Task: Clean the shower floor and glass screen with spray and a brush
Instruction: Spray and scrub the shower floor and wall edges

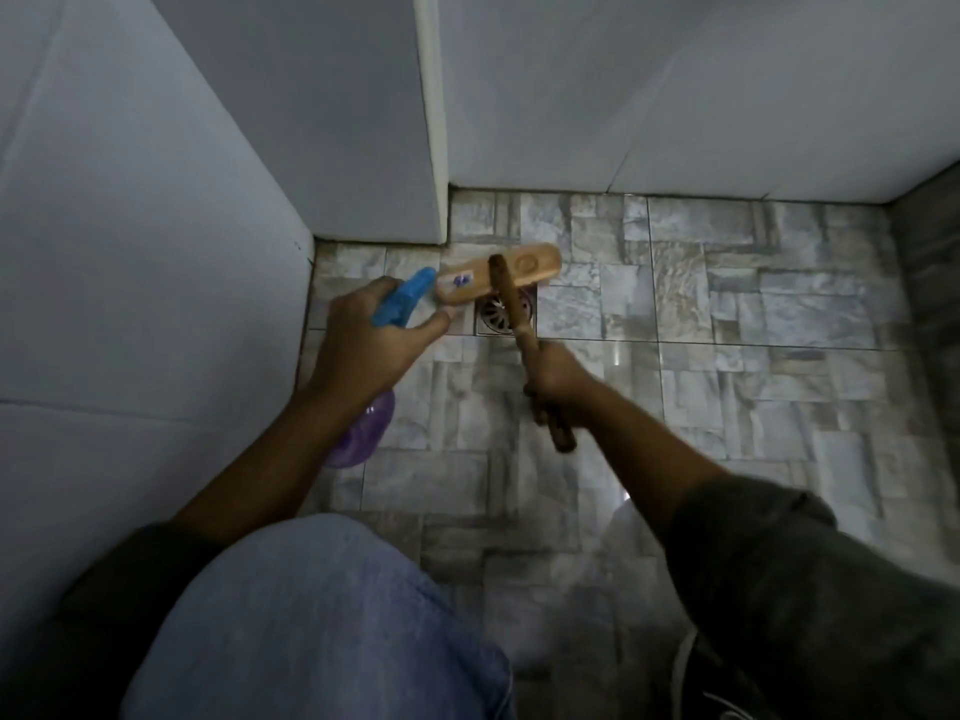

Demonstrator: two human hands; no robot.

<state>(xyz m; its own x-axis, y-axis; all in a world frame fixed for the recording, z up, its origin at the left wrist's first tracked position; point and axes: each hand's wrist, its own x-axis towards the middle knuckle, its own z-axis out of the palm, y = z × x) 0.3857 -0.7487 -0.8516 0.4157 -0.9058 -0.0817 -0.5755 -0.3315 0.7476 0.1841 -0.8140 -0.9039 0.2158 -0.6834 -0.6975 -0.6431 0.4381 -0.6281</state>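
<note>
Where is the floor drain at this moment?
In the head view, the drain sits in the tiled floor near the centre, at the near edge of the wooden brush head; the brush handle crosses its right part.

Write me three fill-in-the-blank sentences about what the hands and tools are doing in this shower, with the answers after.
1. The left hand holds a translucent purple spray bottle with a ____ trigger head.
2. The right hand grips the brown wooden ____ of the scrubbing brush with the pale wooden head.
3. That head is down at the grey stone-patterned floor tiles, right by the round metal ____.
Missing words: blue; handle; drain.
</note>
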